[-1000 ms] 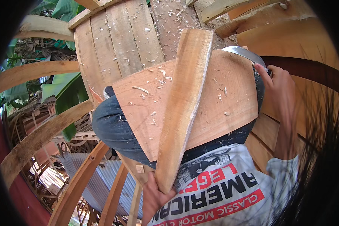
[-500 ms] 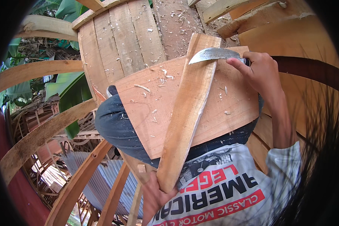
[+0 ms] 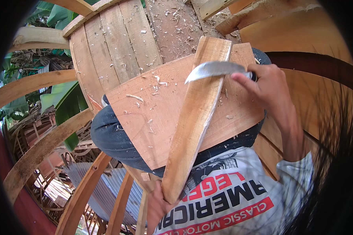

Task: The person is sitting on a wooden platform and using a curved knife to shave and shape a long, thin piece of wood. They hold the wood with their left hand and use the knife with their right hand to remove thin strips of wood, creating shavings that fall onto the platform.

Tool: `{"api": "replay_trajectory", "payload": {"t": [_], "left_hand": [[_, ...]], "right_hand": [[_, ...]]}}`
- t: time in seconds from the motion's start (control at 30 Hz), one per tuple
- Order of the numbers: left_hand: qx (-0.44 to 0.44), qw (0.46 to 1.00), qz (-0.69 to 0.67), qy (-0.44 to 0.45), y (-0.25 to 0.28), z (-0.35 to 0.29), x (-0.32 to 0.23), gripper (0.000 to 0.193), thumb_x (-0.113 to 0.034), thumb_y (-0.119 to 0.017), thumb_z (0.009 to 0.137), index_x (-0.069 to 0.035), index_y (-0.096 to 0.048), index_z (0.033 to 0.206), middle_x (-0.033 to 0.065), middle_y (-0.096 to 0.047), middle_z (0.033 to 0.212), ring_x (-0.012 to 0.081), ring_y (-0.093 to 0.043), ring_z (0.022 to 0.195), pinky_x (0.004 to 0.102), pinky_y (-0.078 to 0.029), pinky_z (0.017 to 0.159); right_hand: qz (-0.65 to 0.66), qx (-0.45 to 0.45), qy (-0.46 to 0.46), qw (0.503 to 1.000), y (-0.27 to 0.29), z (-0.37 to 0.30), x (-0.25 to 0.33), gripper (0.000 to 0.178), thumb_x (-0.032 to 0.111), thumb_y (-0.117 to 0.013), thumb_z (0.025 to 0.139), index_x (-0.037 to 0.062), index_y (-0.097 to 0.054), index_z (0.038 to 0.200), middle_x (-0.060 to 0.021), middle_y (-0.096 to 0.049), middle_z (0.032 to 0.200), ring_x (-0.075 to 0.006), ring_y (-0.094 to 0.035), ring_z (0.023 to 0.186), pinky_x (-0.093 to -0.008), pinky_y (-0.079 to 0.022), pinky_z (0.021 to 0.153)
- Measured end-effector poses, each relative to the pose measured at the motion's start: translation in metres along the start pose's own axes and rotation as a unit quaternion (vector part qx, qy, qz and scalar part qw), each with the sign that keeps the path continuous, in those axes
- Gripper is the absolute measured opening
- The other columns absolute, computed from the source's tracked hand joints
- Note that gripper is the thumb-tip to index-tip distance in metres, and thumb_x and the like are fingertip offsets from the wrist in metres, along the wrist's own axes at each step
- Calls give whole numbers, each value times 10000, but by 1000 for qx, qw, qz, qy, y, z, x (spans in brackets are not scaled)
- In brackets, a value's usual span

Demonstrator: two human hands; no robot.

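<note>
My right hand (image 3: 268,84) grips the dark handle of a curved knife (image 3: 212,70), its broad blade lying across the upper part of a wooden plank (image 3: 198,113) with the tip to the left. The plank slants from far right to near left, and its right edge looks pale and freshly cut. At the near end, against my shirt, my left hand (image 3: 159,205) is closed round the plank; some of its fingers are hidden beneath. Under the plank a wide flat board (image 3: 145,129) rests across my lap, with curled wood shavings (image 3: 159,81) scattered over it.
Slatted floor planks (image 3: 117,47) with more shavings lie ahead. Curved wooden ribs (image 3: 39,84) rise on the left, with banana leaves (image 3: 62,98) and corrugated sheeting (image 3: 106,188) beyond. Large wooden panels (image 3: 294,31) stand at the right.
The knife and my right hand have come a little nearer along the plank, and the blade is slightly blurred. My left hand keeps its hold. The whole view has shifted slightly.
</note>
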State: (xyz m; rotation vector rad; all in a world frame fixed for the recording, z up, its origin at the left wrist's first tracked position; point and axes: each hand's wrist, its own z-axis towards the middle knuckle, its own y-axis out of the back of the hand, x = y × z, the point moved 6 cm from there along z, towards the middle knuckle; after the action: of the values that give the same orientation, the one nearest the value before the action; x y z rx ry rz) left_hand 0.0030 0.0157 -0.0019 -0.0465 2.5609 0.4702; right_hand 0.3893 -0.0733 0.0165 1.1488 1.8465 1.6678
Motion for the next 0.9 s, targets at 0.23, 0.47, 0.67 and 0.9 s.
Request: {"api": "replay_trajectory", "payload": {"t": [0.23,0.47,0.67,0.9], "left_hand": [[-13,1000,-1,-18,0,-2,5,569,-288,-852,630,-31,-450,942,240,-643,776,425,-654,796,408,-517,620],[-37,998,41,-25,6,-8,4,579,-339,-851,619,-36,-455,914,220,-638,726,412,-654,710,413,-519,590],[-74,986,128,78,15,-1,-11,670,-351,-924,507,-3,-468,853,219,-654,751,336,-697,774,357,-521,622],[-29,999,45,-9,19,12,3,502,-387,-864,630,24,-663,837,176,-668,722,307,-673,643,350,-518,579]], "right_hand": [[-26,-92,-55,994,4,35,-45,770,726,-539,786,-16,-616,595,-140,-521,481,-291,-572,492,-372,-464,517],[129,-64,-113,983,13,14,-85,678,606,-605,834,-21,-549,581,-116,-458,474,-232,-479,452,-340,-386,476],[166,44,-31,985,-10,-9,19,583,552,-679,776,-18,-651,657,-199,-518,506,-347,-563,483,-386,-435,482],[169,37,23,985,-26,-34,29,574,563,-704,737,2,-652,631,-174,-545,501,-340,-599,503,-396,-472,491]]}}
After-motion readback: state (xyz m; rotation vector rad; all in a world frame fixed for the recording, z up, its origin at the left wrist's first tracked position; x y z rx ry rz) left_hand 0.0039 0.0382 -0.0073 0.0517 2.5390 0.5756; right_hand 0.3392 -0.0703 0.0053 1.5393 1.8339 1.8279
